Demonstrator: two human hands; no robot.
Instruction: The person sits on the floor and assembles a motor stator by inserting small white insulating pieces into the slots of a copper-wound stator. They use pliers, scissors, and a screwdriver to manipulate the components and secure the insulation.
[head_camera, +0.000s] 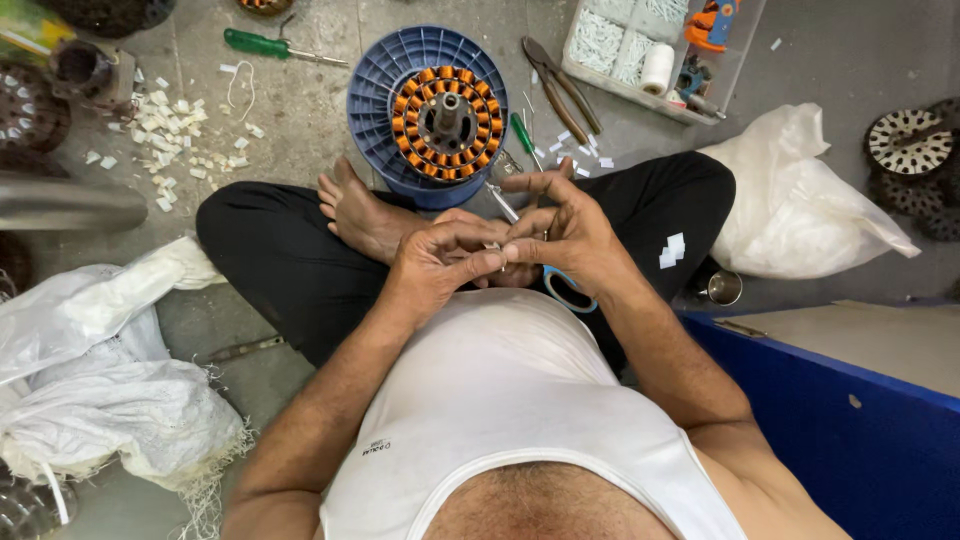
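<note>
Hands at frame centre: left hand (432, 262) fingertips pinched on small white piece (493, 246); right hand (560, 232) grips scissors (560, 282). Wound stator (443, 122) upper centre, coils in place; white scraps (175, 140) litter upper left.

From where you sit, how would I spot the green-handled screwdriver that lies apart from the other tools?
Start at the round blue plastic holder with the ring of orange copper coils, on the grey floor ahead of the crossed legs. Look to its upper left: the long screwdriver lies flat there. Its thick dark-green handle and bare metal shaft set it apart from the shorter green-handled tool and the pliers on the holder's other side.
</note>
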